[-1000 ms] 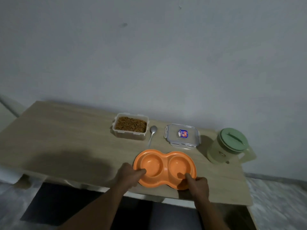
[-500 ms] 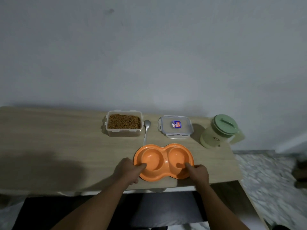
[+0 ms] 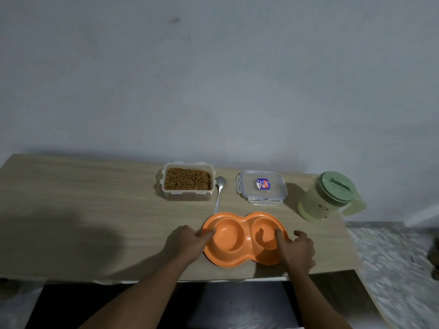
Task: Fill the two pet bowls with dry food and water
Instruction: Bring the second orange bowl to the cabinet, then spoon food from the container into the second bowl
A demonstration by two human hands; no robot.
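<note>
Orange double pet bowl (image 3: 244, 237) held at both ends near the front edge of the desk (image 3: 95, 210).

Both wells of the bowl are empty. The left hand (image 3: 191, 241) grips the rim at the bowl's 9 o'clock, thumb hooked over the edge; the right hand (image 3: 295, 249) closes on the rim at 3 o'clock, thumb inside the right well. At the bowl's 11 o'clock stands an open clear container of dry food (image 3: 187, 180), with a metal spoon (image 3: 219, 193) lying just beside it, its handle end reaching the bowl's rim. At 12 to 1 o'clock lies the container lid (image 3: 261, 187), flat on the desk. At 2 o'clock, near the desk's right end, stands a pale green pitcher (image 3: 329, 197) with its lid on.
</note>
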